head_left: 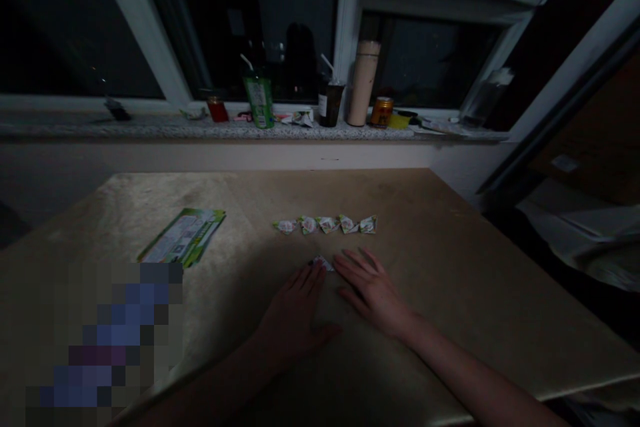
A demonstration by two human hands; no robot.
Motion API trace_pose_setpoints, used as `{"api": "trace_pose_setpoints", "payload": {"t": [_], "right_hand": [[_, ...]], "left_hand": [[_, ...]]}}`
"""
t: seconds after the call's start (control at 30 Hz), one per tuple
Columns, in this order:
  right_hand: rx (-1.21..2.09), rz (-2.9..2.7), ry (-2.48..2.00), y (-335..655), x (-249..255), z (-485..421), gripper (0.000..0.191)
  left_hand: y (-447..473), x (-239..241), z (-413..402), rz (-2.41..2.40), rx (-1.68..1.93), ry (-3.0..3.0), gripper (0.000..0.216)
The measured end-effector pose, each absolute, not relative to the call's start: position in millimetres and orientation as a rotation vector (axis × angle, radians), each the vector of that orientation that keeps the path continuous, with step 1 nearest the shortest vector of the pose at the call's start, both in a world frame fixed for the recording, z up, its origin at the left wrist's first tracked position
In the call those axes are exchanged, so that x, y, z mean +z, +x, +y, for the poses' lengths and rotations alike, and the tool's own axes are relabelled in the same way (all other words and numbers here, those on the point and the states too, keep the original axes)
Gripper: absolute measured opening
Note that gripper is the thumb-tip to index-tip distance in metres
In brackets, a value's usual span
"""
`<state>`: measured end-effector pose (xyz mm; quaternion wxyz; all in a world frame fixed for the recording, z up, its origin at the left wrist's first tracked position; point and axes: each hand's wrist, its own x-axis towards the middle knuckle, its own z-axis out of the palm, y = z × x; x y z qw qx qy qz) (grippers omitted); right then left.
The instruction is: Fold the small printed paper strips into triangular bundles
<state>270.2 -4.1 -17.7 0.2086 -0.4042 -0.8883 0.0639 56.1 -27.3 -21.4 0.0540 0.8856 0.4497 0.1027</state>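
A small folded paper piece (325, 263) lies on the brownish table. My left hand (300, 310) rests flat with its fingertips over the paper's left and lower part, hiding some of it. Just to the right, my right hand (370, 287) has its fingers spread, the tips at or beside the paper's right edge; whether they touch I cannot tell. Beyond both hands is a row of several folded paper pieces (328, 225), white and green with print. Off to the left sits a stack of green-and-white printed leaflets (185, 237).
Behind the table (425, 213) runs a stone windowsill (295, 135). On it stand a green drink container (259, 101), a dark cup (330, 103), a tall beige flask (363, 83), an orange can (382, 112) and a red jar (217, 109). A pixelated patch covers the lower left.
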Motion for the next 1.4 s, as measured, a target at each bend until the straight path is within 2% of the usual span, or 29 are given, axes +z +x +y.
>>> {"api": "trace_pose_setpoints", "payload": {"t": [0.27, 0.73, 1.1, 1.4], "right_hand": [[0.1, -2.525, -1.105, 268, -18, -4, 0.039], [0.058, -2.591, -1.012, 267, -18, -5, 0.045], [0.094, -2.648, -0.963, 267, -17, 2, 0.048], [0.076, -2.643, -0.816, 259, -11, 16, 0.033]], "left_hand": [[57, -15, -29, 1.374, 0.247, 2.746, 0.076], [56, -16, -21, 1.379, 0.243, 2.692, 0.09], [59, -9, -23, 1.372, 0.195, 2.715, 0.084], [53, -9, -22, 1.353, 0.221, 2.702, 0.085]]}}
